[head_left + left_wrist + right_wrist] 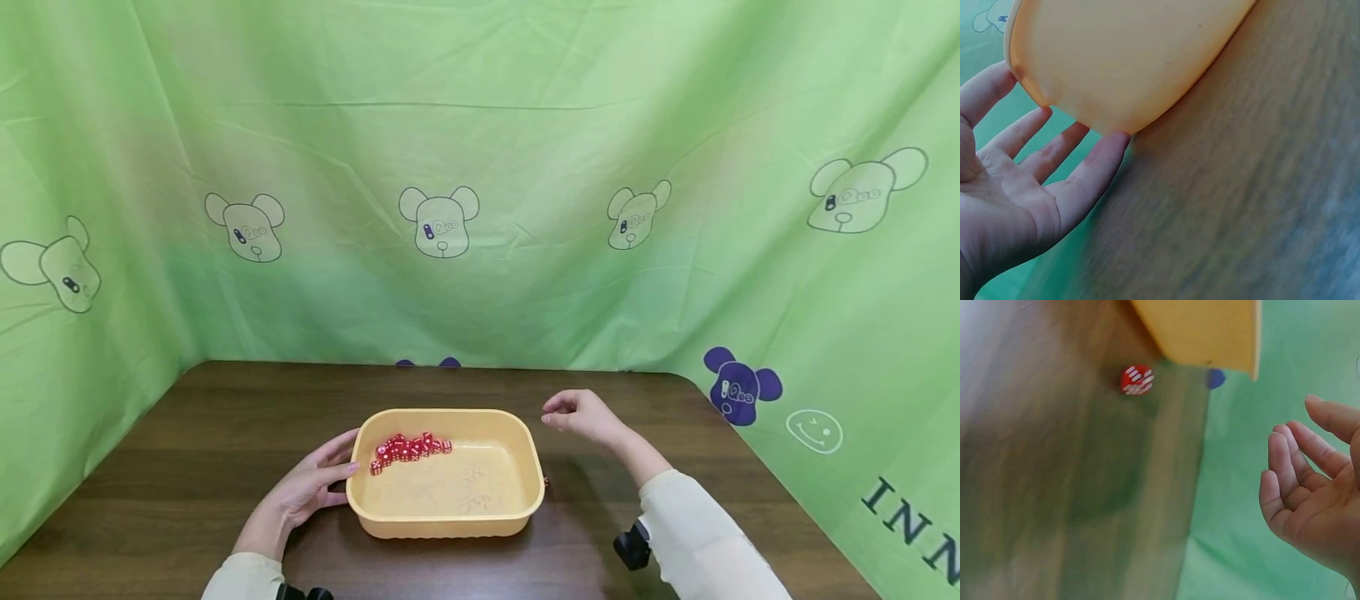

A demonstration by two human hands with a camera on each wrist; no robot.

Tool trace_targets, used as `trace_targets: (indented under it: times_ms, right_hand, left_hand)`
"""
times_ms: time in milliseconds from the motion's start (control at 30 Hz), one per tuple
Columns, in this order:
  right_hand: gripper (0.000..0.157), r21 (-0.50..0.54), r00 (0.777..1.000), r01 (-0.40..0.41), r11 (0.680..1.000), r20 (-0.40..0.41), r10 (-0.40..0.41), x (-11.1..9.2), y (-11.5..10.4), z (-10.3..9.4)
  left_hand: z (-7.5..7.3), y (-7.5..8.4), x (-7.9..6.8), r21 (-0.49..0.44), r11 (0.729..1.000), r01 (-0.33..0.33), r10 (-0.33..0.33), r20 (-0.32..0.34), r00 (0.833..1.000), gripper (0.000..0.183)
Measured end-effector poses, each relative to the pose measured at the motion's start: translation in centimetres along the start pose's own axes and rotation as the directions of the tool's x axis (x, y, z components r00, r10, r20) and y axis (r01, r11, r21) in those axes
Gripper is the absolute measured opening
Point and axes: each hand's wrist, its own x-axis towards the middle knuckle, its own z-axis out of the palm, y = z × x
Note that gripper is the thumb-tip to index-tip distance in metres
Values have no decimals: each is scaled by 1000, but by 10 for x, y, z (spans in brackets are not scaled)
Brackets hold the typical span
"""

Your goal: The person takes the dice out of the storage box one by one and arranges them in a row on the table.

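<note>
A pale yellow plastic tub [450,527] stands on the table with several red dice [405,448] with white pips gathered at its left inside. My left hand [311,487] rests against the tub's left end, fingers spread and fairly straight. In the left wrist view its fingertips [1117,139] touch the outer wall and rim. Past the tub's right side hovers my right hand [588,414], fingers loosely bent, with nothing visible in it. A single red die [1137,380] lies on the table beside the tub's right wall, mostly hidden by the tub in the head view.
The dark wooden table [247,417] is enclosed at the back and sides by a green curtain [525,317] printed with bear heads. A black wrist device [633,546] is strapped at the right sleeve.
</note>
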Motion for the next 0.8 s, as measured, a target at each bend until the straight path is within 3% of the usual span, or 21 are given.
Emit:
trace_targets:
  times_ms: [333,600,800]
  right_hand:
    - [20,49,999,35,998,29,-37,23,-31,20]
    - [16,111,998,34,993,54,-40,23,-72,43]
    - [17,120,995,55,991,77,-65,41,-55,63]
  left_hand:
    - [-1,0,0,-4,1000,0,0,3,1000,65]
    - [-2,-1,0,-13,1000,1,-1,10,1000,65]
    - [-1,-1,1,-11,1000,0,0,9,1000,65]
